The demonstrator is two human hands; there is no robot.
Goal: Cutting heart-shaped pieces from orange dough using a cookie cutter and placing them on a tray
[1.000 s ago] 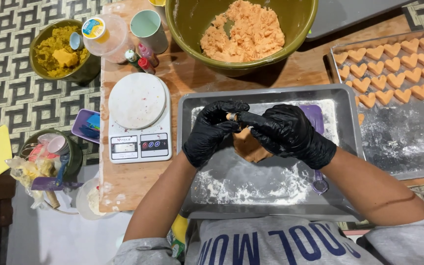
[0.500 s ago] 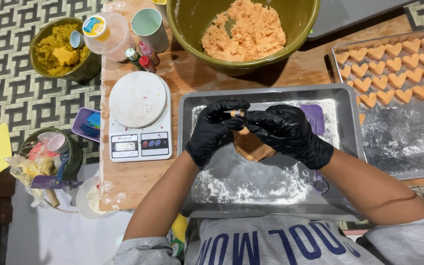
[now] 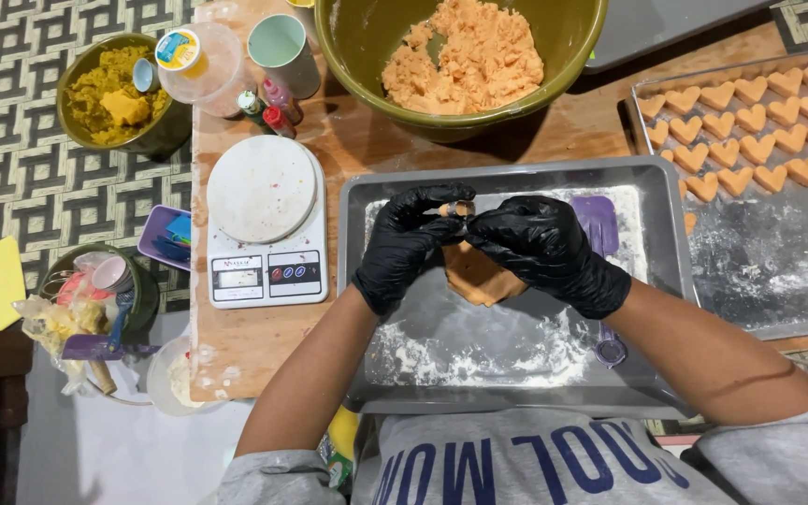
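While both gloved hands, left hand (image 3: 407, 241) and right hand (image 3: 540, 251), pinch the small dough piece (image 3: 458, 209) between fingertips, it looks soft, easily deformed; grip edges lightly.

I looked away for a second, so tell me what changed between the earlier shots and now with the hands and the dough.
Very little. Both gloved hands, left hand and right hand, stay together over the floured tray, still pinching the same small dough piece between their fingertips; the fingers only shifted slightly. The flat dough beneath, the scale, the green bowl and the heart shapes have not moved.
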